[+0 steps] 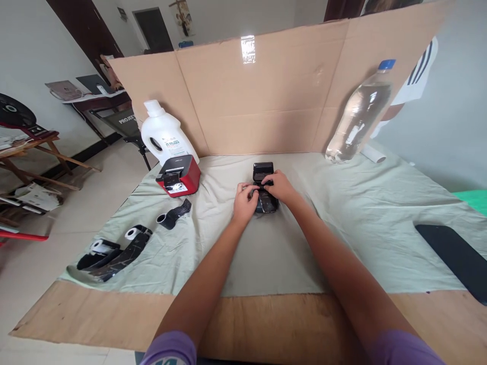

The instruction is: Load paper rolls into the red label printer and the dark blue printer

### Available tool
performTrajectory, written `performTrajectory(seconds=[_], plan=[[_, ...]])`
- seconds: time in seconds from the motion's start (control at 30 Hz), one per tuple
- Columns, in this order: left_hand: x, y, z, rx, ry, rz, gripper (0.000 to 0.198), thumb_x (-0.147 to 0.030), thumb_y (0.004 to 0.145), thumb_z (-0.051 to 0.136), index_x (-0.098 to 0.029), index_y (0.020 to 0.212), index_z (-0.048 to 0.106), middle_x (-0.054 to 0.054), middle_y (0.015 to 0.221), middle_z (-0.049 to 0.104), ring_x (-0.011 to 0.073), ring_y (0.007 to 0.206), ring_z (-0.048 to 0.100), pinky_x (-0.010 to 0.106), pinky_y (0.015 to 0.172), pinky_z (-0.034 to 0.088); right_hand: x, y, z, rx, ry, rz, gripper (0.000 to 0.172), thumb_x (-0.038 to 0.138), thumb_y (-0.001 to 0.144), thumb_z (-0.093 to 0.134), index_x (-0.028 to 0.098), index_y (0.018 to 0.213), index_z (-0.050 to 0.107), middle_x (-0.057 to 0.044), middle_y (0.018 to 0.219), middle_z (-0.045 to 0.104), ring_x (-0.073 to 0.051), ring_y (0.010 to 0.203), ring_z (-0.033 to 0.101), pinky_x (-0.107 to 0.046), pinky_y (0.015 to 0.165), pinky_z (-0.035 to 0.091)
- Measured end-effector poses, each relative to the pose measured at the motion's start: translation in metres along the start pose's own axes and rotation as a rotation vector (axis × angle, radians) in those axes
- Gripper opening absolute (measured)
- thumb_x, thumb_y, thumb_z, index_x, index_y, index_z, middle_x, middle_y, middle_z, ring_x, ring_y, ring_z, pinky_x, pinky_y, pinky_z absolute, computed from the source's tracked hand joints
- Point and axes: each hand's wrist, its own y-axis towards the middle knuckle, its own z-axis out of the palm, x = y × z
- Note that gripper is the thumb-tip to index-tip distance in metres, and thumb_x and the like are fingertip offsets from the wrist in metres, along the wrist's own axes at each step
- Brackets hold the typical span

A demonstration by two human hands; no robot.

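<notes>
Black mini printer [263, 172] lies mid-surface on the pale green cloth [361, 218], gripped by both hands. Left hand [245, 200]: fingers curled around its near-left side. Right hand [282, 186]: fingers pressed together over its top. Red label printer [178, 175] and white detergent bottle [164, 134] rear-left; water bottle [359, 119] rear-right, leaning on the cardboard screen [266, 91].

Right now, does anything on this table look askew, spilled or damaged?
Nothing spilled or visibly broken. The clear plastic bottle looks tilted towards the cardboard backdrop, though the wide lens may exaggerate that. Loose black parts lie scattered at the left edge of the cloth. The left hand and right hand hold the small black device.
</notes>
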Motion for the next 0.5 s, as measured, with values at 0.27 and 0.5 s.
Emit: performTrajectory(seconds=[0.27, 0.5], plan=[[-0.013, -0.008, -0.002, 0.010, 0.112, 0.051, 0.019, -0.019, 0.087, 0.059, -0.023, 0.094, 0.075, 0.006, 0.108, 0.058, 0.0165, 0.084, 0.061, 0.029, 0.079, 0.051, 0.004, -0.004, 0.007, -0.141, 0.046, 0.173, 0.038, 0.023, 0.078, 0.068, 0.018, 0.116, 0.064, -0.011, 0.118, 0.055, -0.024, 0.100, 0.058, -0.035, 0.088, 0.048], [-0.031, -0.034, -0.024, 0.246, 0.424, 0.158, 0.052, -0.010, 0.078, 0.056, -0.031, 0.125, 0.065, 0.004, 0.105, 0.063, 0.0187, 0.084, 0.063, 0.027, 0.070, 0.049, -0.020, 0.006, -0.006, -0.208, 0.272, 0.050, 0.076, 0.022, 0.081, 0.056, 0.013, 0.153, 0.033, -0.017, 0.144, 0.056, -0.024, 0.091, 0.062, -0.045, 0.097, 0.049]])
